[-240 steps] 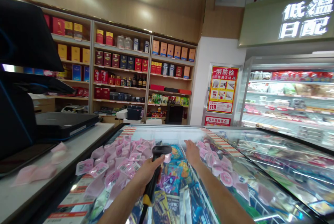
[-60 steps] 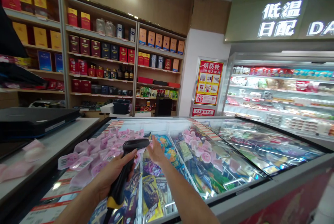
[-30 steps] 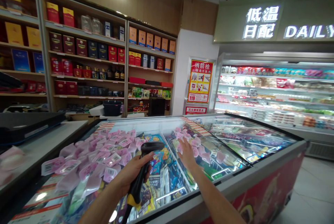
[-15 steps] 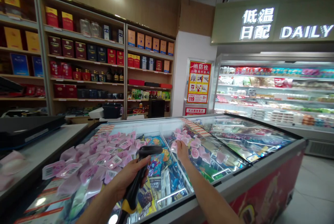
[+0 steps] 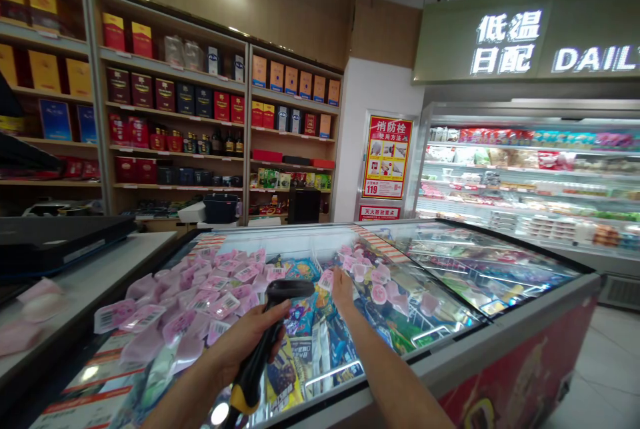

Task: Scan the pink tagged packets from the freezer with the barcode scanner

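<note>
Over the freezer (image 5: 460,356), a scanner (image 5: 259,354) is clasped by the left grip (image 5: 250,339) and a cup (image 5: 327,280), pinched by the right grip (image 5: 343,290), could be dropped if loosely held.

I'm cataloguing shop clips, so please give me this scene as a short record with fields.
Left hand: grips a black-and-yellow scanner
Right hand: holds a pink barcoded package
Larger pile: pink packages, left of scanner
Smaller group: more pink packages, beyond right hand
Surface: chest freezer
Behind: boxes on shelves, red-and-yellow poster
</note>
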